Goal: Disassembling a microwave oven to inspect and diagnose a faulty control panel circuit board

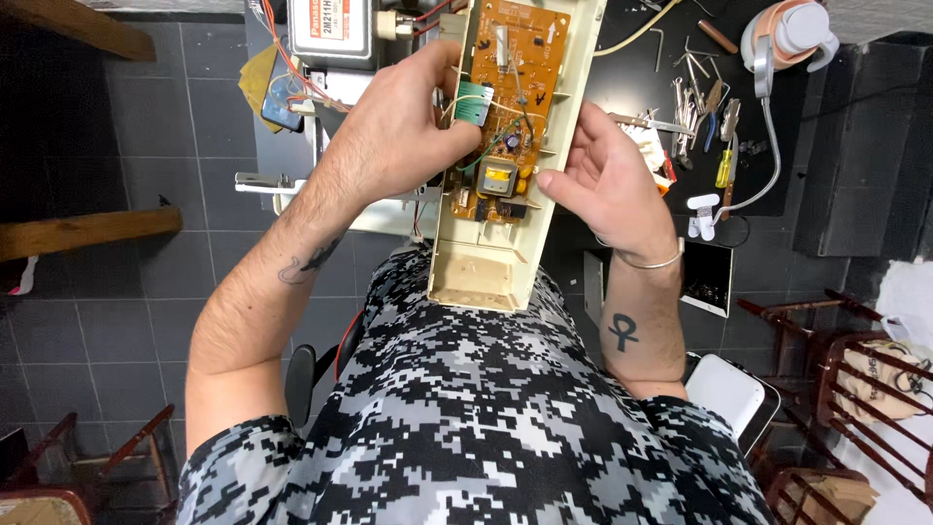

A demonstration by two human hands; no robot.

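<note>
**Circuit board held in its cream housing**

A brown printed circuit board (507, 107) sits inside a long cream plastic panel housing (496, 262), held up over the person's lap. The left hand (398, 126) curls closed against the housing's left edge, fingertips on the board by a teal connector (473, 104). The right hand (607, 180) clasps the right edge, thumb near a yellow-topped transformer (499, 177). Whether any wire is pinched is hard to tell. Keeping the housing steady and pressing on edges, not components, seems wisest. Hand tools (705, 107) lie on the black mat beyond.
</note>
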